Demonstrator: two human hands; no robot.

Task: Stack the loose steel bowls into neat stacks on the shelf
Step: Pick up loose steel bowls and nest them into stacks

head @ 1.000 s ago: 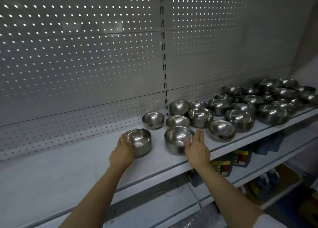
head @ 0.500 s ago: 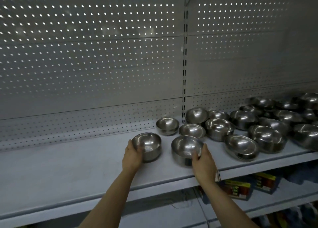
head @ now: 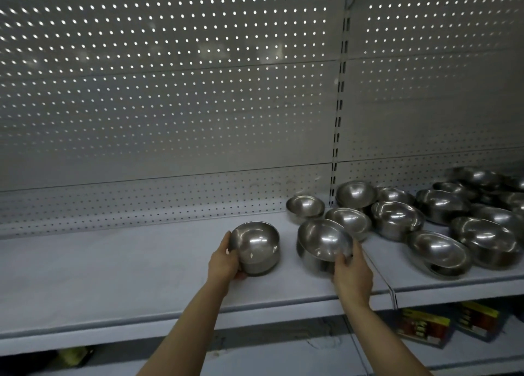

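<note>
At the centre of the frame the left hand (head: pixel 224 258) grips the near-left side of a steel bowl (head: pixel 256 246) that sits on the pale shelf (head: pixel 113 273). Just to the right, the right hand (head: pixel 351 270) curls round the near rim of a tilted bowl (head: pixel 320 242), which looks nested in another beneath it. More loose bowls (head: pixel 459 239) crowd the shelf at right, before a perforated back panel (head: pixel 170 92).

Dim, cool light throughout. Bright pinpoints glow through the perforated back panel (head: pixel 170 92), smeared by motion blur toward the upper left. Soft highlights glint on the steel bowls (head: pixel 397 216); the right edge looks blurred and bowed.
</note>
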